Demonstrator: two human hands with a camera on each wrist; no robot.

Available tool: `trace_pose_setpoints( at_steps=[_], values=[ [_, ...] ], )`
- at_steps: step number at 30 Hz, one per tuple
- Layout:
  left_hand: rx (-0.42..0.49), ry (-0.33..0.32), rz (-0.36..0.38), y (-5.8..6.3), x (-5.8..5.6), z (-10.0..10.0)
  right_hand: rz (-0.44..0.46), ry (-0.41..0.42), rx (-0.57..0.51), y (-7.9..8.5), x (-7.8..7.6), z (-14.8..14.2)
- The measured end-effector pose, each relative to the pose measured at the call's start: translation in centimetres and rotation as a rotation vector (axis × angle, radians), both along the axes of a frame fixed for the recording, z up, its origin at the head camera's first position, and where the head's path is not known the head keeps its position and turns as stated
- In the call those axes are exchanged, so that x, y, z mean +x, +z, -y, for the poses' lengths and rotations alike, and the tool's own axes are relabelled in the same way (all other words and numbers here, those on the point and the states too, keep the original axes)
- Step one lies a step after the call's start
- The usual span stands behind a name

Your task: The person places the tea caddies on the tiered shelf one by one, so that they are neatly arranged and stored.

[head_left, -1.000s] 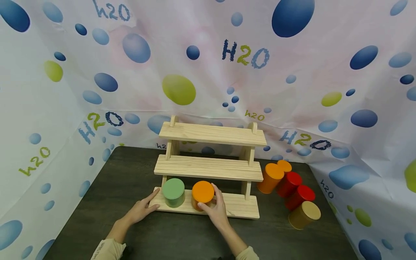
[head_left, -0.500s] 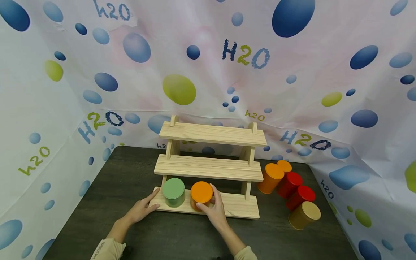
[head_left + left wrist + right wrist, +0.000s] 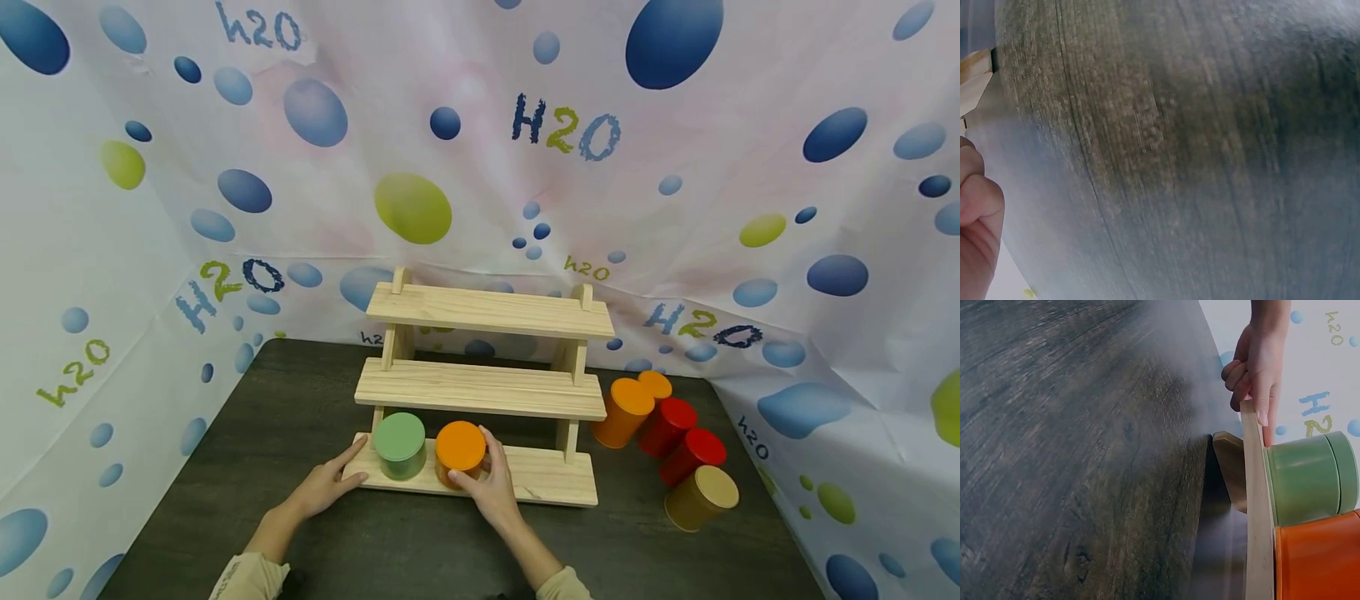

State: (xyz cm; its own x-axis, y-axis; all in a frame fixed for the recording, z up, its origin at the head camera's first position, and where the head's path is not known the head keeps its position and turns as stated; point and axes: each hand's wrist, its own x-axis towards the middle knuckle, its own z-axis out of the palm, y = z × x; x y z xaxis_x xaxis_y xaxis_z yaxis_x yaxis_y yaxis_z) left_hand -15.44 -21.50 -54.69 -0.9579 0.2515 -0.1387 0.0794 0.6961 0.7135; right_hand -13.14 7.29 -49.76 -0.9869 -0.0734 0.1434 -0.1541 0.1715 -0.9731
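A three-tier wooden shelf [image 3: 480, 389] stands on the dark table. On its bottom board a green canister [image 3: 400, 447] sits at the left end, with an orange canister [image 3: 460, 451] upright just to its right. My right hand [image 3: 491, 492] grips the orange canister from the right side, thumb in front and fingers behind. At the shelf's left end, my left hand [image 3: 322, 487] pinches the bottom board; in the right wrist view the thumb lies on top and the other fingers curl beneath. The left wrist view catches only part of that hand [image 3: 979, 212] and a shelf corner [image 3: 975, 84].
To the right of the shelf stand two more orange canisters [image 3: 628, 412], two red canisters [image 3: 693, 457] and a gold canister [image 3: 701, 498]. Behind the table hangs a white curtain [image 3: 480, 192] with blue and green dots. The upper two tiers overhang the bottom board's back.
The right hand has slid the orange canister a little to the left along the bottom board, closer to the green one. The left hand stays in place at the shelf's end.
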Motion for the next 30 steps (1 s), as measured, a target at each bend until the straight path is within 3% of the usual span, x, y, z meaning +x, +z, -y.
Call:
trace_pose_setpoints(
  at_steps=[21,30],
  values=[
    [0.005,0.006,-0.002,0.04,0.12,-0.05,0.014,0.023,0.035,0.03,-0.09,-0.06],
    [0.005,0.006,0.007,0.02,0.05,-0.01,0.006,0.072,0.072,0.38,-0.26,-0.47]
  ],
)
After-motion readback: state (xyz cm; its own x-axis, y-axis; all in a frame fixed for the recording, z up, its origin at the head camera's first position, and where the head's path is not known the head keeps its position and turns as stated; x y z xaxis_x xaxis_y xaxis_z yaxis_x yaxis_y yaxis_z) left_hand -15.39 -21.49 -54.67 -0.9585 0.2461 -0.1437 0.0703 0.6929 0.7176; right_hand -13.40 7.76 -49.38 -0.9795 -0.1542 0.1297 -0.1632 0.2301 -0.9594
